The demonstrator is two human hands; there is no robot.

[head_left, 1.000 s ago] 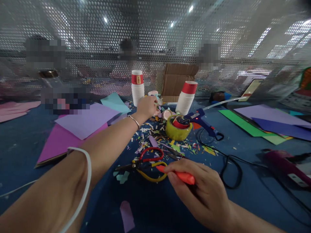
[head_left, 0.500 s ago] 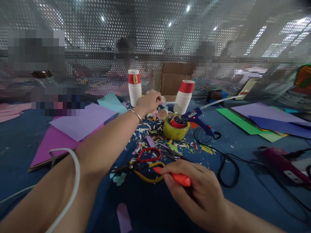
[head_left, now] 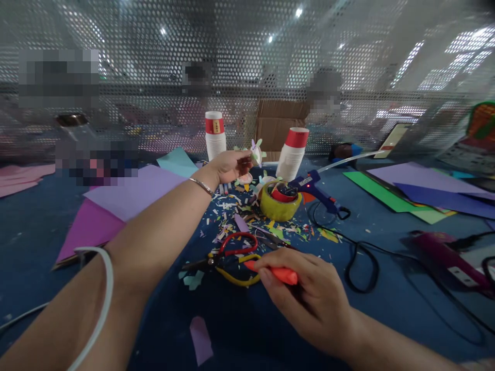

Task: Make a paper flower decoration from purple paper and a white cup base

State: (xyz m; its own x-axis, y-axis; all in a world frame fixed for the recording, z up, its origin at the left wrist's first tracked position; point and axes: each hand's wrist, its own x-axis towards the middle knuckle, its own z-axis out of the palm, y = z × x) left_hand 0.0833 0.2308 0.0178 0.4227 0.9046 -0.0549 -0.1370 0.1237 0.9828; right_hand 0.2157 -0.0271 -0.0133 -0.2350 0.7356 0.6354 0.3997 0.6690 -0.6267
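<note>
My left hand (head_left: 233,165) is stretched out toward the back of the table, its fingers closed on a small paper flower (head_left: 257,154) with a pale round middle and green and purple petals. Nearer to me, my right hand (head_left: 309,296) grips a bright orange-red tapered piece (head_left: 284,274); its exact kind is unclear, and the palm hides part of it. Red-and-yellow-handled scissors (head_left: 235,253) lie just left of that hand. Below my left hand sits a small round dish-like piece (head_left: 245,179) with pinkish contents.
Two stacks of paper cups, a left stack (head_left: 215,141) and a right stack (head_left: 290,154), stand at the back. A yellow tape roll (head_left: 280,207), blue glue gun (head_left: 315,190), its cord, purple power strip (head_left: 450,260), coloured paper (head_left: 135,188) and many scraps surround my hands.
My left hand has lifted the paper flower from among the small pieces at the back and turned, bringing it into view. The right hand still holds the orange-red piece, barely moved.
</note>
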